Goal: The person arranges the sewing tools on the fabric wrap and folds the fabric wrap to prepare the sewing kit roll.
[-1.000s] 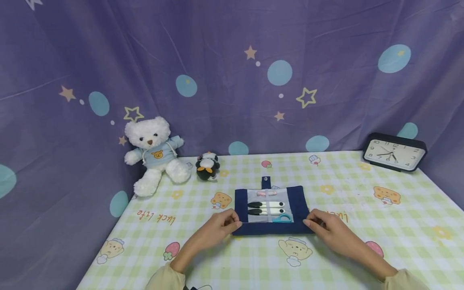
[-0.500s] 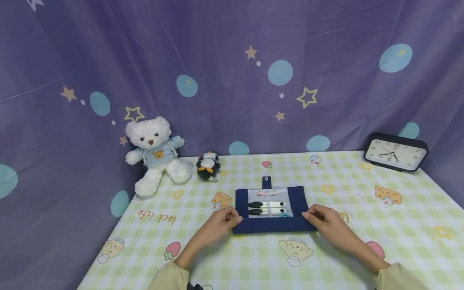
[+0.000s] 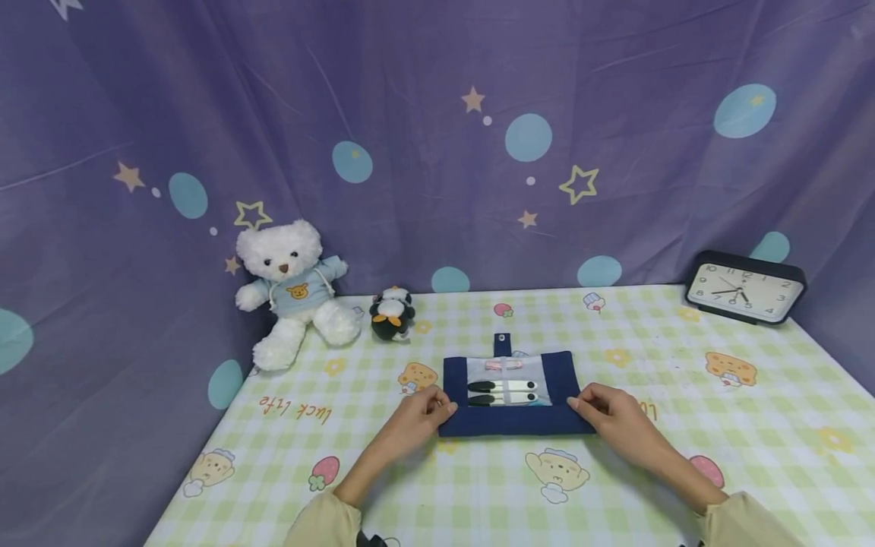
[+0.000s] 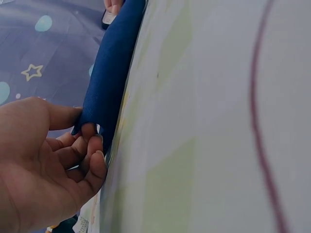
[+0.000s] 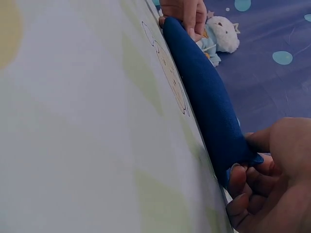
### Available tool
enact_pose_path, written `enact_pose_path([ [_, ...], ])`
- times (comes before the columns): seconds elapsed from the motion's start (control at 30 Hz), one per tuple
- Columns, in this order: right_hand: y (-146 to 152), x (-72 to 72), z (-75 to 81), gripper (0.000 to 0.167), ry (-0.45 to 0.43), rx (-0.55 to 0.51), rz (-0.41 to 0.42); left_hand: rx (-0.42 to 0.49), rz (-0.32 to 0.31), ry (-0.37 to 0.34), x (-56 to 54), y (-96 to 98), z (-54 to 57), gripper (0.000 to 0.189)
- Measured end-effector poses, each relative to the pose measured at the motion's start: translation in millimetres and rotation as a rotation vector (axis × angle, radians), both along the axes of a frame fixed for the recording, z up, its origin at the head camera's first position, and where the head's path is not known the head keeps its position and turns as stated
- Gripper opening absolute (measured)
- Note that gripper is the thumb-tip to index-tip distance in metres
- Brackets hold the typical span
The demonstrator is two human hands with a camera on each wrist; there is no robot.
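A navy fabric tool roll (image 3: 516, 422) lies on the table with its near edge folded over toward the back. My left hand (image 3: 418, 416) pinches the near left corner of the fold, thumb on top and fingers curled beneath, as the left wrist view shows. At the near right corner my right hand (image 3: 615, 422) pinches the same fold. Inside the roll, a strap holds a pink-and-white item (image 3: 503, 365) and two white tools with black tips (image 3: 506, 387). A sliver of a light blue handle (image 3: 540, 403) shows at the fold; the rest is covered. A snap tab (image 3: 502, 344) sticks out at the back.
A white teddy bear (image 3: 294, 292) sits at the back left, with a small penguin plush (image 3: 393, 313) beside it. A black-framed clock (image 3: 745, 287) stands at the back right. The checked tablecloth (image 3: 683, 365) meets a purple curtain (image 3: 424, 220) behind.
Both hands have turned the near edge of the tool roll further over toward the back, covering the light blue handle except for a sliver. The roll's near border has shifted slightly away.
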State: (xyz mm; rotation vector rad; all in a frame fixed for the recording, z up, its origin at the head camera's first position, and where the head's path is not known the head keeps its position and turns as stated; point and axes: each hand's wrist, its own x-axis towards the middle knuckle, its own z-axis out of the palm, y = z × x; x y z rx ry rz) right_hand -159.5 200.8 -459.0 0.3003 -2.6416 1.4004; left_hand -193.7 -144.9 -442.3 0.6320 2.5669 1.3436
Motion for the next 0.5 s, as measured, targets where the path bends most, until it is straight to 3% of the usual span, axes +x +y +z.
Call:
enact_pose_path([
  [0.17, 2.3, -1.9, 0.0, 0.015, -0.011, -0.001, 0.03, -0.017, 0.008, 0.009, -0.8, -0.2, -1.1, 0.017],
  [0.33, 9.1, -1.4, -1.0, 0.003, -0.013, -0.05, 0.12, -0.02, 0.006, 0.006, -1.7, -0.6, -2.9, 0.016],
  [0.5, 12.2, 0.4, -1.3, 0.015, 0.072, -0.057, 0.189, -0.022, 0.017, 0.005, -2.8, 0.4, -3.4, 0.016],
])
